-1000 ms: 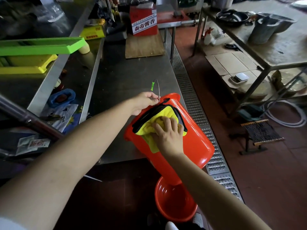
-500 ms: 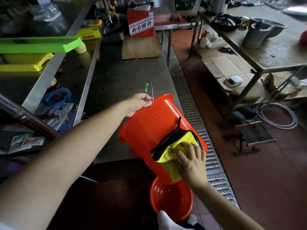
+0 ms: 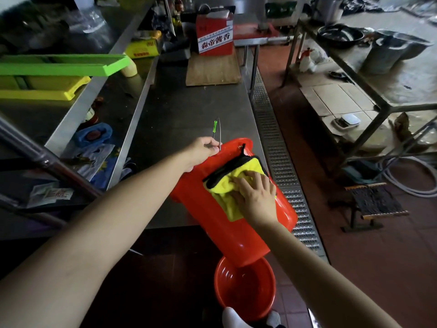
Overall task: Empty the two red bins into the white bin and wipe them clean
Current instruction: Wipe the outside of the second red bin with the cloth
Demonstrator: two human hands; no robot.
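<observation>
Under right hand (image 3: 256,197): flat fingers press yellow cloth (image 3: 227,188) on tilted red bin (image 3: 236,223); left hand (image 3: 203,150) grips rim; wiping step, next stroke needs steady bracing

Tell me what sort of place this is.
Probably a commercial kitchen's back area: a long stainless-steel worktable, a perforated metal floor drain along red floor tiles, and metal pots on a steel-framed table.

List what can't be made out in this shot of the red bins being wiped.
- Inside of the tilted red bin, head view: its mouth faces away.
- Bin wall under the yellow cloth, which the right hand presses flat.
- Lower red bin: near rim hidden by a white shoe.
- Left hand fingertips at the rim: curled out of sight.
- White bin: not in frame.
</observation>
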